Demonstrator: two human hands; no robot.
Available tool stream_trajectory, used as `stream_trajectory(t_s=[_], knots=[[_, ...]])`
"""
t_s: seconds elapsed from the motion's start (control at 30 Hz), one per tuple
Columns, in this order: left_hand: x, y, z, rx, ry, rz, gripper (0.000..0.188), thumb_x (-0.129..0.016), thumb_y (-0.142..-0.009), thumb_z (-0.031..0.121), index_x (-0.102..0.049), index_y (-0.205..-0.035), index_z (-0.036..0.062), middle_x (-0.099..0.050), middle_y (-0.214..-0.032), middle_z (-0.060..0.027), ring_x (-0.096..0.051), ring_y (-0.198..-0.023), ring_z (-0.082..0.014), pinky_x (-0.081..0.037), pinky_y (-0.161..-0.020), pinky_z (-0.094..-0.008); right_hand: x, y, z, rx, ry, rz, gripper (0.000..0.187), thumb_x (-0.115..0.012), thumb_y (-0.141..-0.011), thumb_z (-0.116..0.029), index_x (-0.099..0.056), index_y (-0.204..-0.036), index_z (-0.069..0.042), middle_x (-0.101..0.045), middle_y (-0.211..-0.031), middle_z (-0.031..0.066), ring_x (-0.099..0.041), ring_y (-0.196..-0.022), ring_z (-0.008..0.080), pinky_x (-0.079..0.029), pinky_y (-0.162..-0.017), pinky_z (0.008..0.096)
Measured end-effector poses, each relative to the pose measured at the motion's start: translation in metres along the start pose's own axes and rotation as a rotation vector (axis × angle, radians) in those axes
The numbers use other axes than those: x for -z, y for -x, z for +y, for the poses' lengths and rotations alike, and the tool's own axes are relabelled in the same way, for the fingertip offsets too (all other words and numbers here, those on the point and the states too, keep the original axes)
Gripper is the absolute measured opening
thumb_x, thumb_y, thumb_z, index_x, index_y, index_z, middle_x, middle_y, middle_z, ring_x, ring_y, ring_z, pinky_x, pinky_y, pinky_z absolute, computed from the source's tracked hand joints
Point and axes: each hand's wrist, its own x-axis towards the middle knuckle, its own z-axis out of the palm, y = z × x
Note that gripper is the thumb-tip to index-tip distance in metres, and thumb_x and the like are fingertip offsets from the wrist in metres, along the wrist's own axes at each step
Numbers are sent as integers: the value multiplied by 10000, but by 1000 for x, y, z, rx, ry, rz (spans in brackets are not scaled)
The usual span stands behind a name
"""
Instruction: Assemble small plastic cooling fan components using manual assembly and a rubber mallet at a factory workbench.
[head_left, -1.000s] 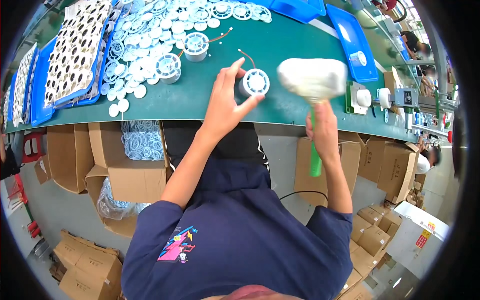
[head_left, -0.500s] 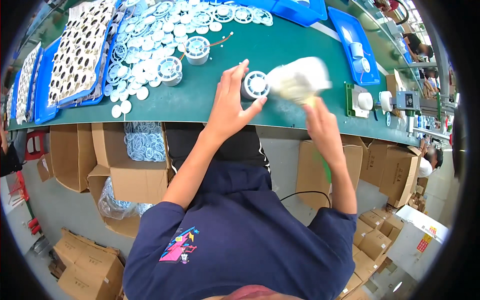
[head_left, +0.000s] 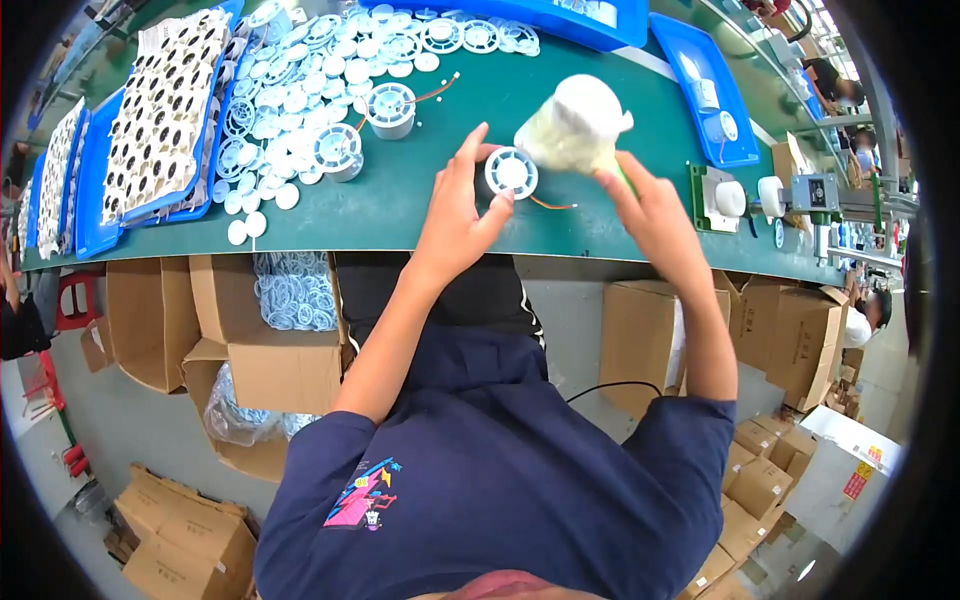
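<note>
A white round housing (head_left: 497, 185) with a slotted light-blue top stands on the green bench in front of me, a thin orange wire (head_left: 555, 206) trailing from it to the right. My left hand (head_left: 459, 212) steadies it, thumb on its near rim and fingers curled along its left side. Gripped by its yellow-green handle in my right hand (head_left: 645, 208) is a mallet (head_left: 585, 108), its white head wrapped in a yellowish cover. The head is tilted and hangs just right of the housing, above the bench. Two similar housings with wires, one (head_left: 390, 104) farther back and one (head_left: 338, 150) nearer, stand to the left.
Many loose light-blue rings and white discs (head_left: 287, 196) cover the bench's back left. Blue trays with white moulded inserts (head_left: 160, 120) lie at far left. A blue tray (head_left: 735, 150) with two housings is at right, near a green-based fixture (head_left: 715, 200). Cardboard boxes (head_left: 285, 370) stand below.
The mallet, blurred before, has shifted slightly left with its head tipped farther back. My left thumb has drawn in onto the housing's rim, and its orange wire now shows.
</note>
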Motion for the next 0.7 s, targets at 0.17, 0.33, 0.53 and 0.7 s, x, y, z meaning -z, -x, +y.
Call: stream_trajectory(t_s=[0.17, 0.33, 0.53, 0.7], knots=[[1, 0, 7, 47, 39, -4, 804, -690, -924, 120, -292, -1614, 12, -592, -1407, -198, -552, -1306, -296, -373, -1175, -430, 4, -9, -2, -41, -84, 8, 392, -609, -1074, -376, -643, -1272, -39, -606, -691, 194, -554, -560, 259, -434, -576, 394], [4, 0, 4, 99, 151, -36, 777, -644, -936, 146, -283, -1608, -3, -629, -1410, -177, -541, -1321, -347, -348, -1174, -466, 17, -17, -18, 98, 147, 2, 392, -614, -1066, -383, -661, -1289, -65, -681, -771, 222, -657, -655, 393, -484, -617, 444], [2, -1, 2, 113, 200, -36, 716, -616, -962, 127, -309, -1598, 10, -628, -1410, -183, -568, -1302, -343, -369, -1167, -450, -6, -7, -12, 126, 32, -20, 422, -644, -1048, -374, -649, -1335, -65, -673, -774, 218, -670, -660, 337, -480, -620, 403], [12, 16, 10, -27, -33, 170, 498, -662, -984, 193, -542, -1430, 7, -607, -1358, -200, -536, -1318, -377, -413, -1128, -451, -20, -17, 16, 69, -55, 268, 404, -702, -1015, -273, -648, -1336, -34, -729, -946, 218, -695, -841, 374, -533, -769, 446]])
